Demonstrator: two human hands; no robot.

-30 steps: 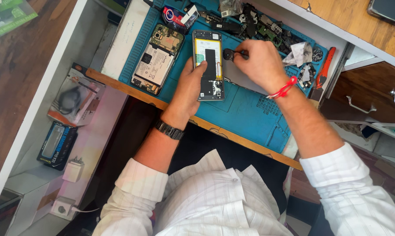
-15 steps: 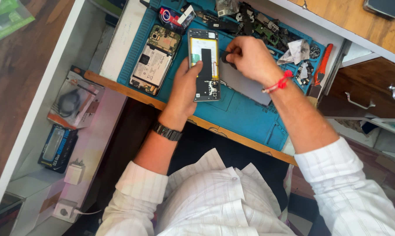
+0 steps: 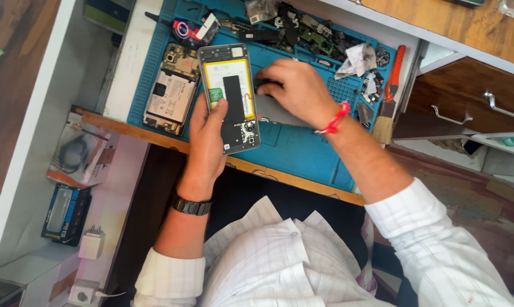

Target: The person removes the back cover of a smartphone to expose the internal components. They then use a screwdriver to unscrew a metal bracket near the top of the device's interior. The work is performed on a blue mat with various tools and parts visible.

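Here my left hand point(image 3: 208, 142) holds the opened phone point(image 3: 229, 98) from below, back cover off, its yellow-edged battery and black strip facing up; my thumb lies along its left edge and my grip is closed round the frame. The phone is lifted just above the blue mat point(image 3: 302, 150) that covers the worktop, tilted slightly toward me. My right hand point(image 3: 296, 91) rests just to the right of the phone, fingers curled and pinched on a small dark tool point(image 3: 266, 85) whose tip points at the phone's right edge; how much of the tool there is, I cannot tell. A red thread point(image 3: 336, 118) circles that wrist. Left of the phone, a second opened phone point(image 3: 170, 91) lies flat on the mat. A heap of loose parts point(image 3: 302, 25) sits along the far rim, and a red-handled brush point(image 3: 389, 96) lies at the mat's right edge.
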